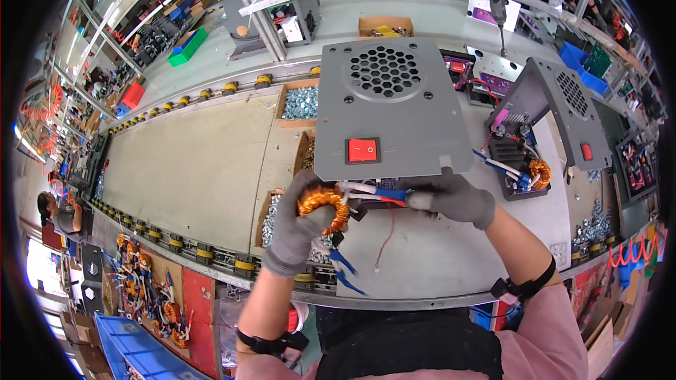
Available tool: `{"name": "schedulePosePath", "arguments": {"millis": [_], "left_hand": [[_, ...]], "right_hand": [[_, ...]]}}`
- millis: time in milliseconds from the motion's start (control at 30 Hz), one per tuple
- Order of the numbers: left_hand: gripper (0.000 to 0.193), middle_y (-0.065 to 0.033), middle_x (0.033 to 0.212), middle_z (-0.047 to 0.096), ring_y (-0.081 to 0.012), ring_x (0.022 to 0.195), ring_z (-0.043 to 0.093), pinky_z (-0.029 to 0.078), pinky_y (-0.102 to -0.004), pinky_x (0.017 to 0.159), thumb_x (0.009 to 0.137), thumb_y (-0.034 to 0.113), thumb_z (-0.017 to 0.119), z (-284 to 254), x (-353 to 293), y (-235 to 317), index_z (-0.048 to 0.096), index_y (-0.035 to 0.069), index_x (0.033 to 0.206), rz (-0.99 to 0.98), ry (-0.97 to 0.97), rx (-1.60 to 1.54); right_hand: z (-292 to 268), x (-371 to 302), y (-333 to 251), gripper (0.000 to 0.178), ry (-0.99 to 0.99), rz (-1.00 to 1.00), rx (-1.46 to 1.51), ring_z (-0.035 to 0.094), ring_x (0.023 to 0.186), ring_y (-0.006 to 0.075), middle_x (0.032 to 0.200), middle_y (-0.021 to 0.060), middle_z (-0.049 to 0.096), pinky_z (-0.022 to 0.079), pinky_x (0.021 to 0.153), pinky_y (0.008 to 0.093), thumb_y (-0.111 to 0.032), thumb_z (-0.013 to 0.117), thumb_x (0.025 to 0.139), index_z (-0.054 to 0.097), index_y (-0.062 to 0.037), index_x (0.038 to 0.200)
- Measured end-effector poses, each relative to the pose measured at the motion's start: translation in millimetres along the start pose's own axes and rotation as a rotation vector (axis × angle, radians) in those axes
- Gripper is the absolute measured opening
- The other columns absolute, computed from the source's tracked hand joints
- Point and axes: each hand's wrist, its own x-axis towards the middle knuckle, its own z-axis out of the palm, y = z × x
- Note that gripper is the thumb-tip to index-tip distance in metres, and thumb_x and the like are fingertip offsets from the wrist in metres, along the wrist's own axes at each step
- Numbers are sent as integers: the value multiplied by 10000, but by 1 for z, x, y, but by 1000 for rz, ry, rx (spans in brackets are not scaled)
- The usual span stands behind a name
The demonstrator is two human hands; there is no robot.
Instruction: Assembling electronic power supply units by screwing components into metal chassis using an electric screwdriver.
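My gloved left hand [292, 222] is closed around a copper-wound toroid coil [325, 208], held just below the near edge of a grey metal housing. White leads with blue and red sleeves [387, 193] run rightward from the coil. At their far end, the fingers of my gloved right hand [454, 199] close on the sleeved leads, partly hidden under the housing's edge. The grey housing [394, 116] has a honeycomb fan grille and a red rocker switch [362, 150]. Blue wire ends [343, 267] hang below my left hand, and a thin red cable [386, 243] dangles between my hands.
A second grey housing [574, 116] stands open at right, beside another coil [539, 174]. Screw trays [299, 103] lie left of the near housing. A power screwdriver [497, 10] hangs at upper right. Several coils [144, 274] sit at lower left; roller tracks [204, 250] edge the bench.
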Motion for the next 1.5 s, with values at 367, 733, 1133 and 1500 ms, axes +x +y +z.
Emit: {"name": "schedulePosePath", "arguments": {"millis": [367,733,1133,1500], "left_hand": [[402,-190,1128,564,-349,1003,578,506,-452,785,835,192,595,24,69,-85,552,87,1221,996,26,1711],[167,-112,917,622,-290,846,604,484,-406,743,857,161,559,43,81,-82,623,82,991,712,-258,1279],[251,-83,984,633,-259,881,618,506,-371,750,843,172,597,27,83,-100,620,106,1084,836,-247,1200],[542,-197,1178,542,-348,1044,577,517,-462,819,712,253,671,19,82,-114,573,8,1186,1125,-151,1528]], "right_hand": [[-34,75,102,363,273,-156,-483,623,951,240,1083,95,644,508,812,343,-328,616,826,610,-134,1133],[-12,72,33,412,224,30,289,615,959,273,1091,108,640,513,801,346,-374,617,822,601,-110,1139],[-20,75,59,440,217,122,53,630,938,290,1065,130,650,518,786,363,-406,612,818,603,-98,1132],[-24,91,49,402,111,288,-760,651,918,316,1013,169,666,517,788,382,-395,608,793,662,-81,1038]]}}
